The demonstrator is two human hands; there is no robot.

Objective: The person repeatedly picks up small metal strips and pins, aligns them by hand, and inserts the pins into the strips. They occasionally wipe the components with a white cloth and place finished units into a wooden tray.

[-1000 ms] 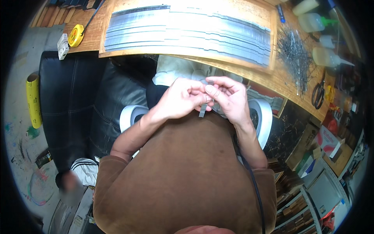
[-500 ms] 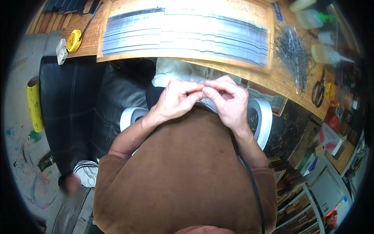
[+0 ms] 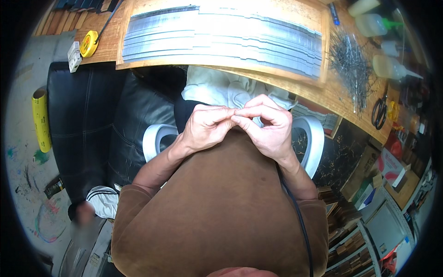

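My left hand (image 3: 206,127) and my right hand (image 3: 269,122) meet fingertip to fingertip in front of my chest, short of the table's near edge. Both are closed in a pinch, thumbs against forefingers. Whatever lies between the fingertips is hidden or too small to make out. A white cloth (image 3: 210,87) hangs over my lap just beyond the hands. Past it, on the table, a shallow wooden tray (image 3: 184,63) holds overlapping rows of thin grey strips (image 3: 221,39). Right of the tray lies a loose heap of thin dark wires or pins (image 3: 349,67).
Black-handled scissors (image 3: 380,113), squeeze bottles (image 3: 387,67) and a blue pen (image 3: 334,14) sit on the table's right. At its left are a yellow tape measure (image 3: 88,45) and a small white box (image 3: 74,57). A black sofa (image 3: 85,115) and white chair arms (image 3: 311,143) flank me.
Both joined hands have come slightly nearer my body and a little left, still pinched together. The whole view has shifted slightly; nothing on the table has visibly been moved.
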